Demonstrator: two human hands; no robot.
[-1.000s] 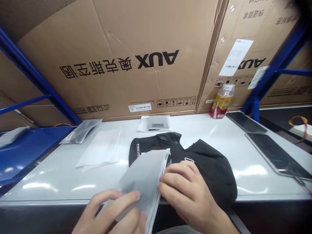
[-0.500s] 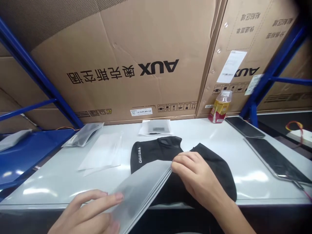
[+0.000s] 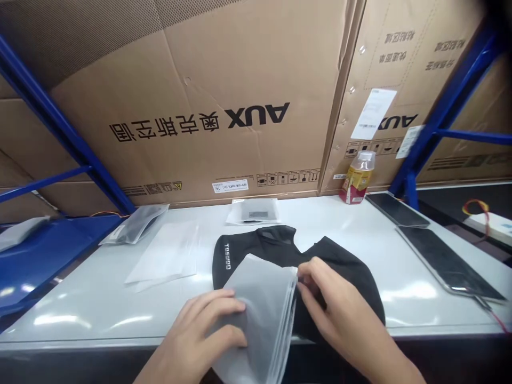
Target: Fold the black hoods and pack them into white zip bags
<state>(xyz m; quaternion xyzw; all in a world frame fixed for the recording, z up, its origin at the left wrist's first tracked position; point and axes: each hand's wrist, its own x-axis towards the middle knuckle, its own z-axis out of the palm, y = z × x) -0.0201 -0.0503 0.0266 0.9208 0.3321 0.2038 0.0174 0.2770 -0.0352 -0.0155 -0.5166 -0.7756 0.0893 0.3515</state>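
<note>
A stack of frosted plastic bags (image 3: 260, 309) hangs tilted over the table's front edge, between my hands. My left hand (image 3: 204, 330) grips its left side, fingers lying across the top bag. At the upper right corner, my right hand (image 3: 332, 304) pinches the layered edges between thumb and fingers. Beneath and behind the bags, a black fabric garment (image 3: 348, 272) with white lettering is laid flat on the white table (image 3: 100, 288). The stack and my right hand cover part of it.
Loose frosted bags (image 3: 166, 253) and a filled bag (image 3: 138, 224) lie on the left. Another packed bag (image 3: 254, 212) sits at the back. A bottle (image 3: 357, 178) and two phones (image 3: 396, 209) are on the right, one cabled. Large cartons (image 3: 200, 80) stand behind.
The stack of bags has shifted right and turned more upright. My left hand has moved right and up along with it. My right hand stays at the bags' corner, slightly farther right.
</note>
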